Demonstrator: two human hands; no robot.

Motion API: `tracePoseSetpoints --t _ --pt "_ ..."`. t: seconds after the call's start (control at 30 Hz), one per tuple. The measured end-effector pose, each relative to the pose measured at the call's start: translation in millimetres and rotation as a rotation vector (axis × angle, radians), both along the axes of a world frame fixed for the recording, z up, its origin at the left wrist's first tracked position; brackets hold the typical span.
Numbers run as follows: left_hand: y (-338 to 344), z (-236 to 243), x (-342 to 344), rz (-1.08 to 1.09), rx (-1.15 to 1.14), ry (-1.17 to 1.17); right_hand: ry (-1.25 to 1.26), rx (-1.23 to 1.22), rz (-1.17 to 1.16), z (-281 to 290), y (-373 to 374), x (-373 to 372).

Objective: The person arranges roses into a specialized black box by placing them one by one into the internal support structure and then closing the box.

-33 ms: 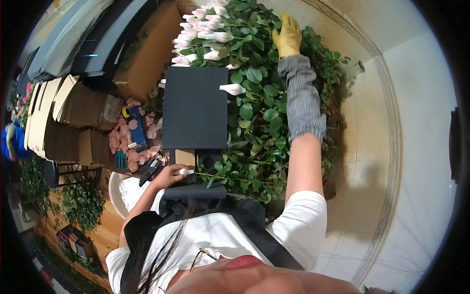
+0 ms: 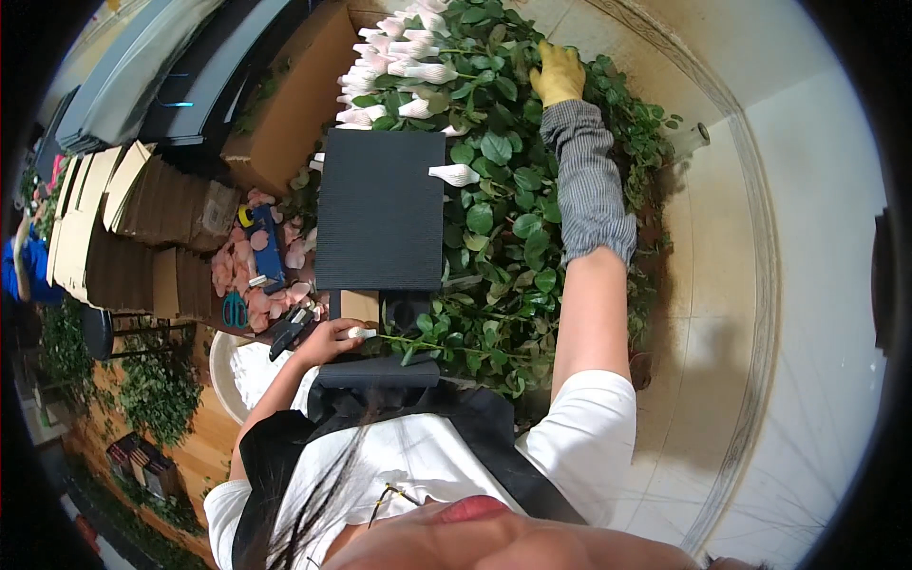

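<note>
Near open floor (image 2: 703,247), the right hand (image 2: 559,76) overlaps the foliage's edge (image 2: 606,84), grasp unclear, left hand (image 2: 329,344) holding a bud (image 2: 362,333).

A snug yellow glove (image 2: 559,81) covers the right hand (image 2: 555,74), its cuff tucked into a grey-and-white, finely striped sleeve protector (image 2: 587,185) that is gathered at wrist and elbow and creased into soft folds between; the left hand (image 2: 332,342) and its forearm are bare. The person wears a white short-sleeved T-shirt (image 2: 594,418) beneath a black apron (image 2: 275,445), whose broad straps run up toward the shoulders and whose cloth bunches at the waist. Long dark hair (image 2: 328,494) hangs in loose strands over the chest
</note>
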State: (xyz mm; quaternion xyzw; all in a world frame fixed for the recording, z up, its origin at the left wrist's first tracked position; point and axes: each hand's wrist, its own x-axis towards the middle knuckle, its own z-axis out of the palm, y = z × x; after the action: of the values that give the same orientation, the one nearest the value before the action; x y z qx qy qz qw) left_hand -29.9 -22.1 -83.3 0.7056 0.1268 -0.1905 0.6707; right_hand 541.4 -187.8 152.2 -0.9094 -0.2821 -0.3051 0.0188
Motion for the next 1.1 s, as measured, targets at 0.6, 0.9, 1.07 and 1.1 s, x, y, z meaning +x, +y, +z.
tracePoseSetpoints --t 0.6,0.9,1.07,1.1 --pt "27 0 10 -0.045 -0.099 0.169 0.419 -0.142 0.430 -85 -156 -400" --pt "17 14 6 -0.255 0.022 -0.059 0.802 -0.110 0.292 -155 -173 -459" --pt "-1 39 1 -0.303 0.615 -0.216 0.640 0.101 0.311 -102 -143 -418" --pt "-5 47 8 -0.390 0.779 -0.157 0.600 0.017 0.225 -124 -143 -415"
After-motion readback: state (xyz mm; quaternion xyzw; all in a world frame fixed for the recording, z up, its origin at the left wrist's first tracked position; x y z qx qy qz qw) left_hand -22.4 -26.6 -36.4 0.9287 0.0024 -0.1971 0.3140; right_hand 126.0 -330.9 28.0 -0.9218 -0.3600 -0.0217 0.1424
